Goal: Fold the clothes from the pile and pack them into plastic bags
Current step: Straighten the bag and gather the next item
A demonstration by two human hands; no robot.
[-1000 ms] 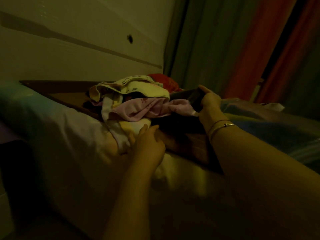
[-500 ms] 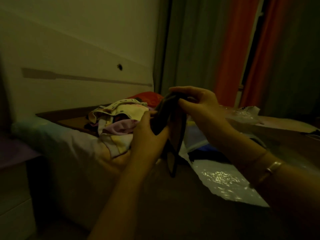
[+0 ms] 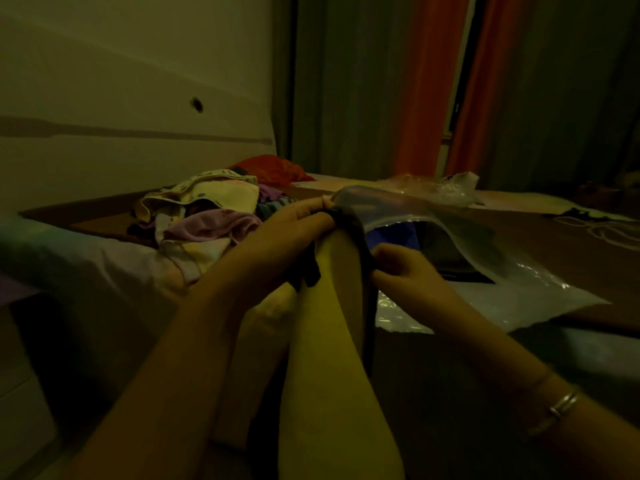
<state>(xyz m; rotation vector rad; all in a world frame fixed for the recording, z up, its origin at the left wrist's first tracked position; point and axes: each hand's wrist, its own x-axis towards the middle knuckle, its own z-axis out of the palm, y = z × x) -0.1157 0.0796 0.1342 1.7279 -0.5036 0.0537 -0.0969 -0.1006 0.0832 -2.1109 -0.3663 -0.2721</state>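
A dark garment (image 3: pixel 360 244) hangs between my two hands above the bed's edge. My left hand (image 3: pixel 294 226) pinches its top end, fingers closed. My right hand (image 3: pixel 401 268) grips its lower side, and a thin dark strap trails down below it. Behind my left hand lies the pile of clothes (image 3: pixel 204 209): cream, pink and purple pieces, with a red one (image 3: pixel 273 168) at the back. To the right a clear plastic bag (image 3: pixel 467 258) lies on the bed with blue and dark cloth inside it.
The bed (image 3: pixel 86 261) runs from left to right, against a pale wall. More crumpled clear plastic (image 3: pixel 446 188) lies farther back. Orange and grey curtains (image 3: pixel 429 84) hang behind the bed. The room is dim.
My right hand took the dark garment from beside the pile and lifted it. My left hand joined it. Both hands then came down, the right moving lower along the cloth.
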